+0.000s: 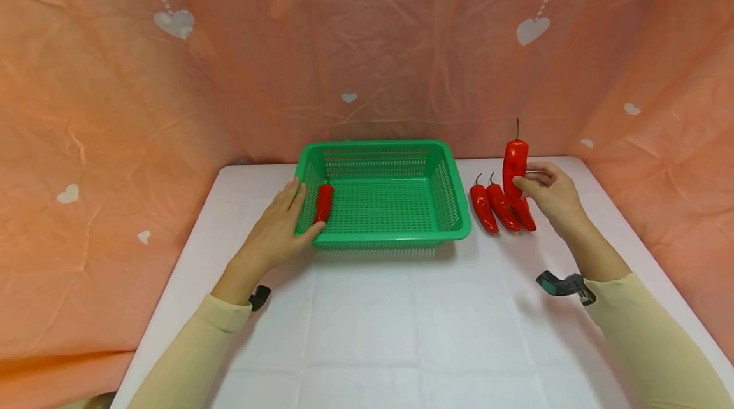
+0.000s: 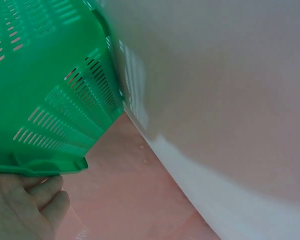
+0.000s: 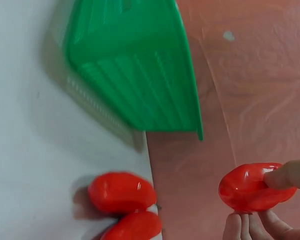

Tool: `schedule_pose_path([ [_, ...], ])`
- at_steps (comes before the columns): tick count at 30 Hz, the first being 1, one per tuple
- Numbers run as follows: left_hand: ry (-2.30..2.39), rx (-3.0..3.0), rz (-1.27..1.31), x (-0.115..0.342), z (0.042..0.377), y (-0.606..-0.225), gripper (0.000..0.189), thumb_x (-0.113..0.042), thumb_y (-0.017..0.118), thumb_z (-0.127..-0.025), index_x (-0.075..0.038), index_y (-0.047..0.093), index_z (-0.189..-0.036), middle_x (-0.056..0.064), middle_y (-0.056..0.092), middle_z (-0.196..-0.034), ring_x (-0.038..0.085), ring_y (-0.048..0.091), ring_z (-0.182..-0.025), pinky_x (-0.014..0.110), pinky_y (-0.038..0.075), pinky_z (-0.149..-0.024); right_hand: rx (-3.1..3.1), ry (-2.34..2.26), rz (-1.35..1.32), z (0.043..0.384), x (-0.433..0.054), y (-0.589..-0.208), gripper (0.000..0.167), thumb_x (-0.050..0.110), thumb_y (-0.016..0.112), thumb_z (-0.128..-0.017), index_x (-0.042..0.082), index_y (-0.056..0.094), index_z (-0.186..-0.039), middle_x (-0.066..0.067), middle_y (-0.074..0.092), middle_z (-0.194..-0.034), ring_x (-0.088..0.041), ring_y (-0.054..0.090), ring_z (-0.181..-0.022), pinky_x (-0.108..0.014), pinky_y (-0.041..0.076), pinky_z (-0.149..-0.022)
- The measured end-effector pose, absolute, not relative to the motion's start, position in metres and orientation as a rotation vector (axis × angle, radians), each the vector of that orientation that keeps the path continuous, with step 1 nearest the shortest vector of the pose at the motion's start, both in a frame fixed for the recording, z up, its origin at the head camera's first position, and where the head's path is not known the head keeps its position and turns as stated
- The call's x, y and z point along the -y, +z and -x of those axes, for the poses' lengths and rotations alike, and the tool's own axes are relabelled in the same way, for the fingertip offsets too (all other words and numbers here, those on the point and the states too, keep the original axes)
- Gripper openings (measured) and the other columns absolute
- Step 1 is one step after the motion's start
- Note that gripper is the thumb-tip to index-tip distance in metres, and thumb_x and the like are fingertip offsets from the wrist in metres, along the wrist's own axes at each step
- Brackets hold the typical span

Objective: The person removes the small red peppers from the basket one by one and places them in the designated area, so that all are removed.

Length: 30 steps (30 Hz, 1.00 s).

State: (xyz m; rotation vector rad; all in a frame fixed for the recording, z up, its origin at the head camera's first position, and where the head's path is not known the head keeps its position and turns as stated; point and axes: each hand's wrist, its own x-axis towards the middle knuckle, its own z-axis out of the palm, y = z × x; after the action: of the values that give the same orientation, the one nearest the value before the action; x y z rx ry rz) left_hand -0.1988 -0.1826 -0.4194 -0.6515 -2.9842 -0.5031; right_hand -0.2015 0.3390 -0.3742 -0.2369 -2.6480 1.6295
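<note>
My right hand [image 1: 553, 195] pinches a red chili pepper [image 1: 515, 160] between thumb and fingers, its thin stem pointing up. In the right wrist view this pepper [image 3: 245, 192] appears raised, with the thumb on one side and fingertips on the other. Just below it, red chili peppers [image 1: 483, 208] lie side by side on the table, one partly covered by the raised one. My left hand [image 1: 275, 227] rests on the left rim of a green plastic basket [image 1: 395, 237], fingers extended and thumb at the front corner. Inside, along the left wall, lies another red chili pepper [image 1: 323, 202].
A white cloth covers the table [image 1: 367, 320]. Behind it and at both sides hangs an orange-pink sheet [image 1: 384, 65] with white hearts. The basket stands near the table's back edge, left of the loose peppers. Dark straps [image 1: 564, 284] sit at both wrists.
</note>
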Motion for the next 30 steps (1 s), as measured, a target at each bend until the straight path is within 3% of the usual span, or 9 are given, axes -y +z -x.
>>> schedule_pose_path([
  [3, -0.502, 2.985, 0.650, 0.182, 0.198, -0.419, 0.100, -0.063, 0.053, -0.107, 0.005, 0.015, -0.169, 0.021, 0.005, -0.179, 0.040, 0.008, -0.166, 0.050, 0.010, -0.135, 2.672, 1.597, 0.302, 0.202, -0.348, -0.378, 0.067, 0.041, 0.061, -0.109, 0.002, 0.040, -0.159, -0.002, 0.059, -0.128, -0.006, 0.063, -0.097, -0.040, 0.056, -0.110],
  [6, -0.502, 2.985, 0.647, 0.182, 0.198, -0.419, 0.099, -0.062, 0.053, -0.107, 0.006, 0.016, -0.168, 0.022, 0.005, -0.179, 0.040, 0.008, -0.166, 0.050, 0.010, -0.135, 2.684, 1.588, 0.348, 0.202, -0.355, -0.380, 0.068, 0.043, 0.060, -0.110, 0.003, 0.039, -0.161, 0.001, 0.059, -0.125, -0.007, 0.061, -0.099, -0.060, 0.046, -0.118],
  [10, -0.503, 2.984, 0.645, 0.182, 0.198, -0.419, 0.099, -0.062, 0.053, -0.107, 0.006, 0.016, -0.168, 0.022, 0.006, -0.179, 0.041, 0.009, -0.166, 0.051, 0.011, -0.135, 2.691, 1.561, 0.380, 0.202, -0.361, -0.384, 0.067, 0.043, 0.059, -0.110, 0.004, 0.040, -0.160, 0.007, 0.059, -0.118, -0.005, 0.060, -0.100, -0.053, 0.049, -0.118],
  [14, -0.506, 2.979, 0.650, 0.181, 0.198, -0.418, 0.099, -0.062, 0.053, -0.107, 0.006, 0.016, -0.168, 0.022, 0.006, -0.179, 0.041, 0.009, -0.165, 0.051, 0.011, -0.135, 2.700, 1.510, 0.414, 0.202, -0.366, -0.387, 0.069, 0.044, 0.059, -0.110, 0.003, 0.039, -0.161, -0.006, 0.060, -0.131, -0.008, 0.061, -0.100, -0.049, 0.053, -0.113],
  [17, -0.509, 2.979, 0.651, 0.181, 0.198, -0.419, 0.099, -0.063, 0.053, -0.107, 0.006, 0.016, -0.169, 0.021, 0.005, -0.179, 0.040, 0.009, -0.166, 0.050, 0.011, -0.135, 2.709, 1.473, 0.416, 0.203, -0.371, -0.391, 0.069, 0.043, 0.059, -0.110, 0.002, 0.038, -0.162, -0.019, 0.056, -0.142, -0.016, 0.062, -0.106, -0.033, 0.061, -0.099],
  [21, -0.510, 2.980, 0.651, 0.182, 0.198, -0.419, 0.099, -0.063, 0.053, -0.107, 0.005, 0.016, -0.169, 0.021, 0.005, -0.179, 0.040, 0.008, -0.166, 0.050, 0.011, -0.135, 2.732, 1.459, 0.402, 0.204, -0.380, -0.396, 0.069, 0.043, 0.058, -0.110, 0.000, 0.037, -0.161, -0.026, 0.052, -0.147, -0.019, 0.061, -0.107, -0.013, 0.057, -0.078],
  [26, -0.510, 2.980, 0.652, 0.182, 0.198, -0.418, 0.099, -0.063, 0.052, -0.107, 0.006, 0.016, -0.168, 0.021, 0.005, -0.179, 0.041, 0.009, -0.165, 0.050, 0.011, -0.135, 2.775, 1.446, 0.407, 0.207, -0.391, -0.402, 0.068, 0.040, 0.055, -0.111, -0.002, 0.038, -0.161, -0.029, 0.052, -0.147, -0.003, 0.061, -0.090, -0.012, 0.057, -0.077],
  [30, -0.502, 2.985, 0.646, 0.182, 0.198, -0.419, 0.099, -0.063, 0.052, -0.107, 0.005, 0.015, -0.169, 0.021, 0.005, -0.179, 0.041, 0.009, -0.166, 0.050, 0.011, -0.135, 2.813, 1.417, 0.442, 0.209, -0.398, -0.407, 0.068, 0.039, 0.052, -0.112, -0.005, 0.038, -0.161, -0.032, 0.051, -0.147, -0.015, 0.064, -0.098, -0.011, 0.056, -0.076],
])
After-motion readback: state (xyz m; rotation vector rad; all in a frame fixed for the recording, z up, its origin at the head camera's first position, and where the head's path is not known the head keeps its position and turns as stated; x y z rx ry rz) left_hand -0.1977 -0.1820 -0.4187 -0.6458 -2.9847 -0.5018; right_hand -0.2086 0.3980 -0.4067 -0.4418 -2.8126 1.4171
